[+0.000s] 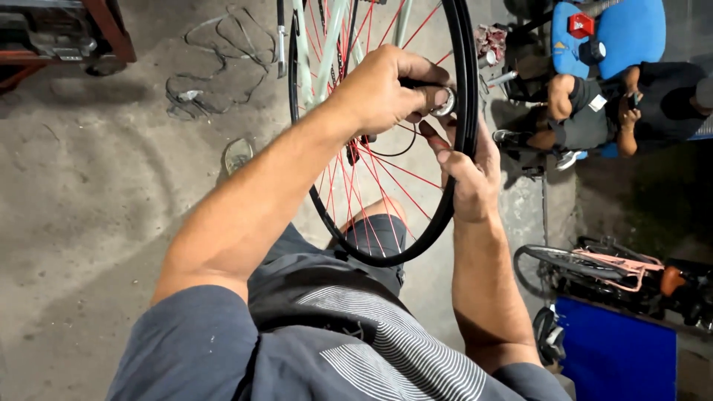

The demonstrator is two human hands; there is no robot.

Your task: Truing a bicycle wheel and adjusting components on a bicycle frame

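A black bicycle wheel point(386, 256) with red spokes stands upright in front of me, mounted in a pale green bicycle frame point(327, 44). My left hand point(386, 89) reaches across the spokes and grips a small shiny metal tool point(445, 102) at the inside of the rim. My right hand point(464, 174) holds the rim's right side from outside, fingers wrapped on the black tyre, thumb pointing up towards the tool. The hub is hidden behind my left hand.
Concrete floor all round. A loose cable point(215, 52) lies on the floor at the upper left near a red metal stand point(104, 30). Another person point(616, 111) sits at the upper right by a blue surface point(631, 30). A pink bicycle point(601, 267) lies at the right.
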